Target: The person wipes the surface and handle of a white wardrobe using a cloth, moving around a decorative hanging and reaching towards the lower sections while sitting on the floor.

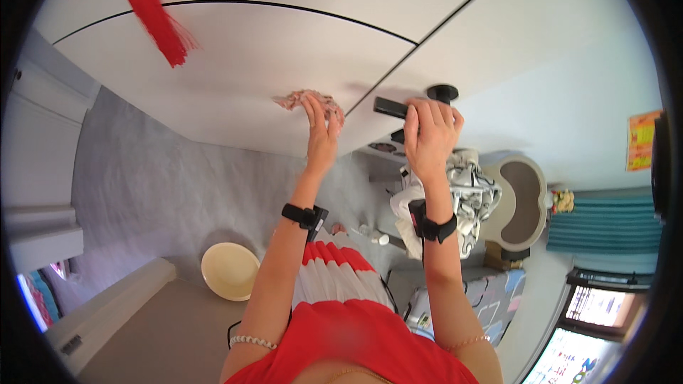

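My left hand (322,130) presses a crumpled pinkish patterned cloth (307,99) against a white panel with thin black lines, which looks like a door (235,74). To its right, my right hand (433,130) is closed around a black lever handle (390,108); the lever's free end sticks out to the left of my fingers, and a round black base (442,92) shows just above them. Part of the lever is hidden by my hand. A red tassel (155,16) hangs before the panel at the upper left.
A cream basin (230,271) stands at the lower left, by a grey floor (160,186). On the right are a heap of black-and-white patterned fabric (472,192), a beige tray-like top with a dark recess (523,202), a teal curtain (603,224) and a patterned cover (496,298).
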Tool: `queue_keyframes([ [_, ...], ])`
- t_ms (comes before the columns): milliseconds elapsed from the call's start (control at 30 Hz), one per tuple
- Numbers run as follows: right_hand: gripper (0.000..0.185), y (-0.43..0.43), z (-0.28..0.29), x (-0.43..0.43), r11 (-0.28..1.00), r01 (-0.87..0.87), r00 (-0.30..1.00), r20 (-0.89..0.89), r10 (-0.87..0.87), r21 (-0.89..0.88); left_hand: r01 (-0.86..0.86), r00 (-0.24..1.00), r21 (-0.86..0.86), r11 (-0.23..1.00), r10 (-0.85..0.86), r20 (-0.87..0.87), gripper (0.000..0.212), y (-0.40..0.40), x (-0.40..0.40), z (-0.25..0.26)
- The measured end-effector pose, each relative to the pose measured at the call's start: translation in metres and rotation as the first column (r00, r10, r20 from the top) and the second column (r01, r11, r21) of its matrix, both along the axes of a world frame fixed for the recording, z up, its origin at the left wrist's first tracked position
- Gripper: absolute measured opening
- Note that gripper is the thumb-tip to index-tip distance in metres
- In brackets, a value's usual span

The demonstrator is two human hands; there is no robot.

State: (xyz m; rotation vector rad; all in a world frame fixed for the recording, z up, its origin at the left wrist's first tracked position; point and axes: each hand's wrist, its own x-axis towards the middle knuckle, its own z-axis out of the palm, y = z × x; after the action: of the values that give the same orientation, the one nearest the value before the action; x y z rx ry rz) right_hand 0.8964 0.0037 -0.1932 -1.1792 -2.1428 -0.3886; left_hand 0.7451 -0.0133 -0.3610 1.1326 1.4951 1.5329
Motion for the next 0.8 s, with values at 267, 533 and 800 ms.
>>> queue_keyframes([
  [267,0.007,-0.002,-0.008,-0.003,0.997,0.018,0.999,-0.045,-0.015,0.077,-0.009,1.000,-0.007,1.000,0.009,-0.028,0.071,-0.001,0.005,-0.025],
  [533,0.013,0.004,-0.025,-0.005,0.962,-0.002,0.995,-0.098,0.030,0.272,-0.180,0.852,0.097,0.979,0.204,-0.482,0.060,0.001,0.006,-0.057],
  [800,0.014,0.013,-0.040,-0.017,0.883,0.022,0.939,-0.313,0.143,0.469,-0.145,0.688,0.378,0.914,0.368,-0.625,0.057,0.014,-0.011,-0.091],
])
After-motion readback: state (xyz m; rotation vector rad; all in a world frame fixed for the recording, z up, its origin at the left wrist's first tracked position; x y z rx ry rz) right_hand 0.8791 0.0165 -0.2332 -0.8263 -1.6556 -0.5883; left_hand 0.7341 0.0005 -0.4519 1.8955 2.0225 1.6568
